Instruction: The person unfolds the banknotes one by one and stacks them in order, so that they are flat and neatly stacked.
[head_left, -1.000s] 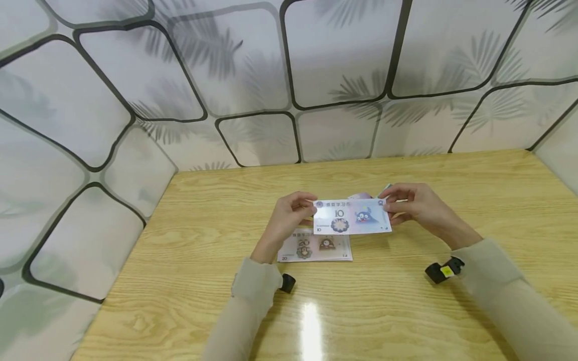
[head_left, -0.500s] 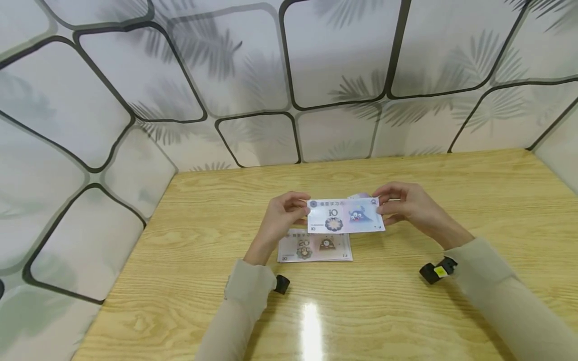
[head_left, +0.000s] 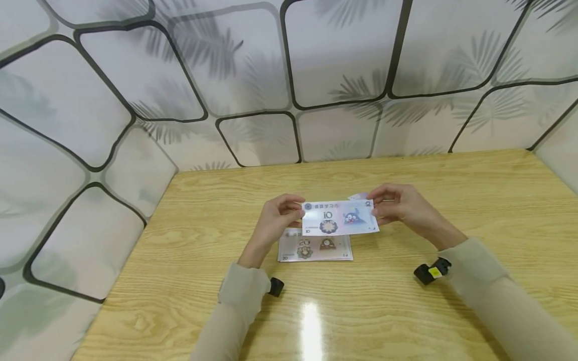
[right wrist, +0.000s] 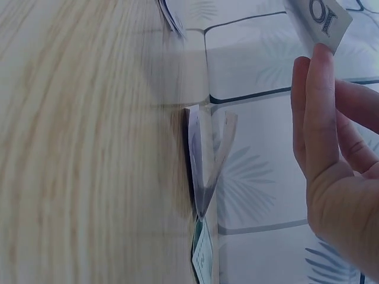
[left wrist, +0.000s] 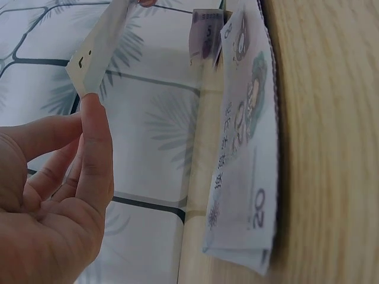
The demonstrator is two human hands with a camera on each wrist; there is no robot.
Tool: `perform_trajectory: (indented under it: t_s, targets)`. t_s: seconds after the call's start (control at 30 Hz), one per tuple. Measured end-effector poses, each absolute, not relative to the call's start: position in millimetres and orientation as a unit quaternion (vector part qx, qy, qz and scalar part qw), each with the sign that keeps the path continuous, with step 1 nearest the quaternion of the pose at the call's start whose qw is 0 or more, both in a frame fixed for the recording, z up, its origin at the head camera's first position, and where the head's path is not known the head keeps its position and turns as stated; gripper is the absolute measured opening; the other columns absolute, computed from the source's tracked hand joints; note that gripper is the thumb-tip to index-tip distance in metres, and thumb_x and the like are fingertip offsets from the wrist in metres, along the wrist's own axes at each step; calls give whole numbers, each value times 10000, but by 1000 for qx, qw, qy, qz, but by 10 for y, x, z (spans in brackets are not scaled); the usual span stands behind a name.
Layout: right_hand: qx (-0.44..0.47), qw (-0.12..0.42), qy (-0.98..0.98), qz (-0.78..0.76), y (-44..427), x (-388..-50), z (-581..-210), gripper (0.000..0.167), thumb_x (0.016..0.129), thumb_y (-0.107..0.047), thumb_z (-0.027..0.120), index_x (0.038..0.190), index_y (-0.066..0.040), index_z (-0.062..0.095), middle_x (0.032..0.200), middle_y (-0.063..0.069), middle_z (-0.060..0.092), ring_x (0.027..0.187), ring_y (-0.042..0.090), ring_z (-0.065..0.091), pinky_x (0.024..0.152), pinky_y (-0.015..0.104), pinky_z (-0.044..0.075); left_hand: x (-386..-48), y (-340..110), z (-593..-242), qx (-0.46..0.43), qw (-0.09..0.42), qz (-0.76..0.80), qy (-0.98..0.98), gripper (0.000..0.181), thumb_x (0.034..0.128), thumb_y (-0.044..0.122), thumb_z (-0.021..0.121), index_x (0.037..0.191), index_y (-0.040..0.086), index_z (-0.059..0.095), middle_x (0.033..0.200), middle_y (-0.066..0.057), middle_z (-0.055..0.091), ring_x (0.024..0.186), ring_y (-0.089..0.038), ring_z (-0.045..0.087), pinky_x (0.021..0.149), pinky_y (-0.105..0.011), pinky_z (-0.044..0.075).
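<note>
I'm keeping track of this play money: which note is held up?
The 10 note with the blue creature, pinched at its ends by the left hand and right hand; the others, like the 20 note, rest on the table.

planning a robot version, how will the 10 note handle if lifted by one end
The 10 note would probably droop, as it looks paper thin. It is likely light, since fingers pinching its ends hold it above the table.

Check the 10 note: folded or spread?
Spread: the head view shows the 10 note with its printed face open between the left hand and the right hand.
</note>
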State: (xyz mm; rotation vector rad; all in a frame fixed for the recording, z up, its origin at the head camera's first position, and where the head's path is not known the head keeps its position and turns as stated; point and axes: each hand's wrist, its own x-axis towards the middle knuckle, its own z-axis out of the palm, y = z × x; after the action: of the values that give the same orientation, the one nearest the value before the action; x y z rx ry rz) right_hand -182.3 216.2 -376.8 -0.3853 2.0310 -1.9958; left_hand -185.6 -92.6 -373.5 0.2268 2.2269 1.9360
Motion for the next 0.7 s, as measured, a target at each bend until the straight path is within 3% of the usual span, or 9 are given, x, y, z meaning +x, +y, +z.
perform_trajectory:
  t_s: [0.2, 0.43, 0.7]
  targets:
    - [-145, 141, 689, -696, 2124, -1836, -3791, 239, 905, 151, 632, 1129, 68, 647, 967, 89, 686, 832, 197, 700, 688, 304, 622, -1854, -977, -3768, 76, 89, 646, 754, 296, 937, -96, 639, 1233, -102, 629, 982, -132, 658, 810, -143, 641, 736, -302, 614]
    - [-137, 148, 705, -680, 2061, -1831, -3772, 335, 906, 149, 622, 1214, 224, 513, 968, 82, 679, 836, 181, 697, 699, 295, 621, -1845, -1032, -3775, 71, 87, 640, 760, 284, 938, -94, 642, 1221, -86, 643, 980, -130, 663, 803, -149, 641, 728, -301, 613]
    - [-138, 163, 715, -666, 2018, -1848, -3784, 374, 920, 136, 617, 1257, 241, 492, 992, 85, 686, 863, 183, 701, 741, 325, 622, -1823, -1092, -3780, 66, 89, 638, 762, 280, 946, -75, 645, 1225, -79, 644, 977, -112, 659, 809, -151, 641, 725, -296, 612]
